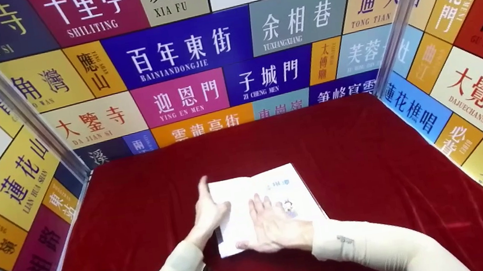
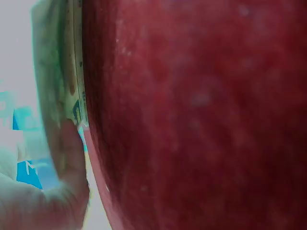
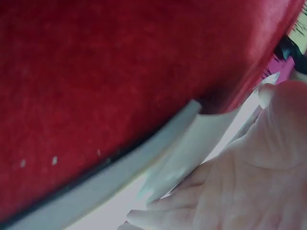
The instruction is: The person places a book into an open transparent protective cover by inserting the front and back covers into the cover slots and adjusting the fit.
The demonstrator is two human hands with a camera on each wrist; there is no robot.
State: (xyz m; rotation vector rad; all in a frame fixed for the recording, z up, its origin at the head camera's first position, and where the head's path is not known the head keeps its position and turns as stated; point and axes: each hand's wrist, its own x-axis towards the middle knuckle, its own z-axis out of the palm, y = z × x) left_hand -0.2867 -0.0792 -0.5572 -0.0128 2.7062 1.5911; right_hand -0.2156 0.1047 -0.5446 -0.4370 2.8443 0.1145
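An open book (image 1: 232, 188) with white pages lies on the red cloth, a small picture and blue print showing on its right page. My left hand (image 1: 207, 212) is at the book's left edge, its thumb reaching over the left page and a straight finger pointing up beside the corner. My right hand (image 1: 277, 226) lies across the middle of the book, palm down with fingers extended, pressing on the pages near the fold. The right wrist view shows that palm (image 3: 249, 187) against the curved page (image 3: 192, 148). In the left wrist view a digit (image 2: 72, 153) overlaps the page edges.
Dark red velvet cloth (image 1: 143, 241) covers the table around the book. Upright panels with coloured place-name signs (image 1: 178, 46) enclose the back and both sides, joined by metallic corner posts (image 1: 403, 16).
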